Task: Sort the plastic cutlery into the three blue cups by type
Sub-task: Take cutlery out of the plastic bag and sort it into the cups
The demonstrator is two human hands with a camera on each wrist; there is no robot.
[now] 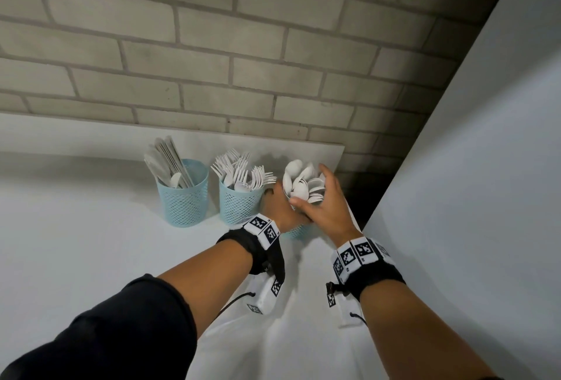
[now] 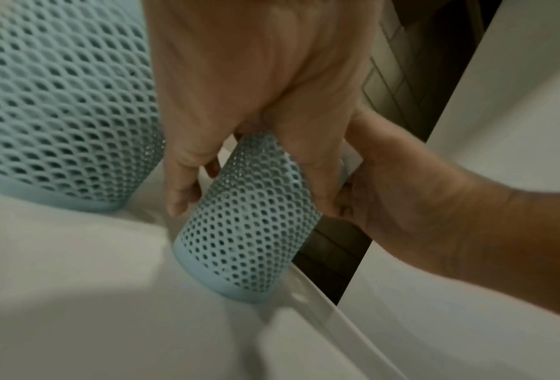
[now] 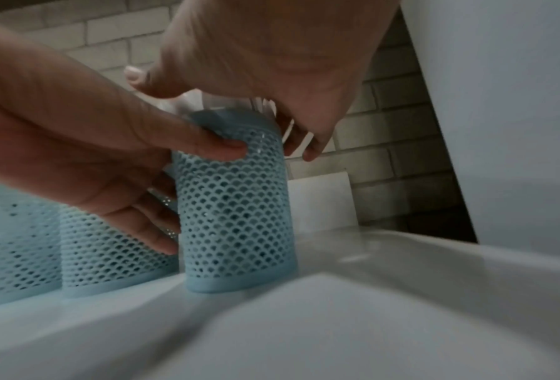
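Sorting looks near done, judging by what shows. Going L to R on the white tabletop: the pale blue perforated plastic cup at 10 o'clock holds white plastic knives, w/ one rounder piece among them, type unclear. Just beside it at 12 o'clock, the second pale blue mesh cup holds white plastic forks. At 1 o'clock, close to the table's R edge, the third pale blue mesh cup holds white plastic spoons, standing upright on the table. Left hand wraps fingers round that cup's side; right hand curls over its rim and the spoon bundle. No loose cutlery visible on the table. Prob. left: settle the spoons, let go, maybe check that odd piece in the knife cup.
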